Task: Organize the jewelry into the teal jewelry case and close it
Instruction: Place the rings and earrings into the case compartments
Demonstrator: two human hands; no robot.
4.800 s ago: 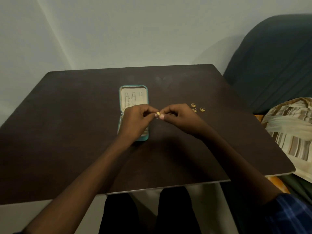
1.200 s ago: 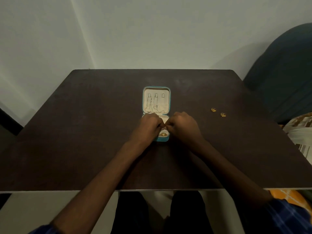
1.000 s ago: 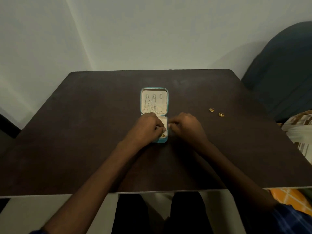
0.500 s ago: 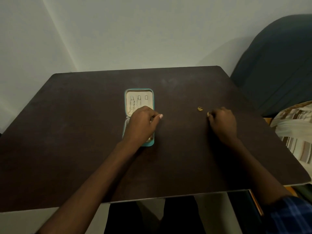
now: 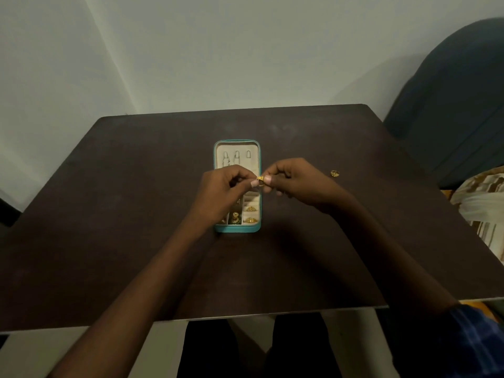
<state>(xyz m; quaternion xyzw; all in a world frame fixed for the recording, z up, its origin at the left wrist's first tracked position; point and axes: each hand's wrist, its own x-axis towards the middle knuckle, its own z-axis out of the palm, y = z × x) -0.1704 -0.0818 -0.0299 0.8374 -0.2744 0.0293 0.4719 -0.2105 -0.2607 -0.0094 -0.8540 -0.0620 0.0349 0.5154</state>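
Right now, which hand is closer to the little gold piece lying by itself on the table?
Right. The right hand is just beside the loose gold piece; the left hand is farther off, over the teal case.

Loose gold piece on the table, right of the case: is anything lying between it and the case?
In the head view, only the right hand hovers over that stretch; the table between the gold piece and the case looks bare.
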